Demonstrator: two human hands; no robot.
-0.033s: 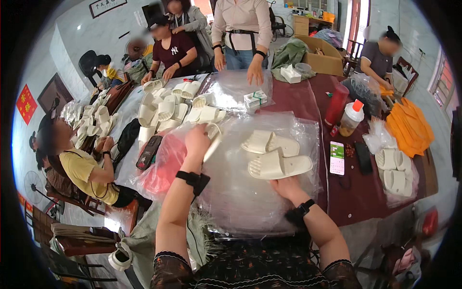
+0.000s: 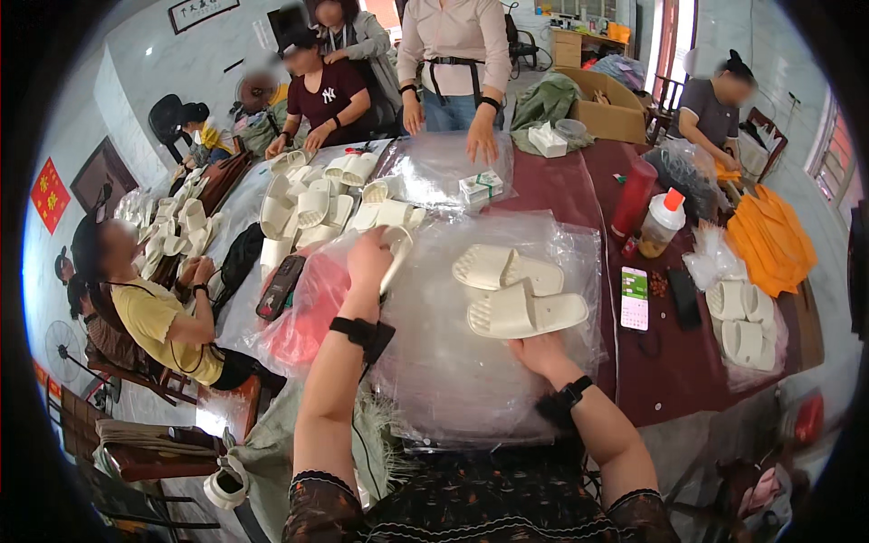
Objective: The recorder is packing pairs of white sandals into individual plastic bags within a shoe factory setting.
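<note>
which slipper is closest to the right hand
The nearer slipper of two lying on the clear plastic: the right hand is at its edge, while the farther slipper lies beyond.

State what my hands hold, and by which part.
Left hand: a cream open-backed plastic slipper, near its far end. Right hand: at the near edge of another cream slipper; grip cannot be told.

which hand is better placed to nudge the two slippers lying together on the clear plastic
Probably the right hand: it is at the near slipper of the two, while the left hand is off to their left, holding a third slipper.
</note>
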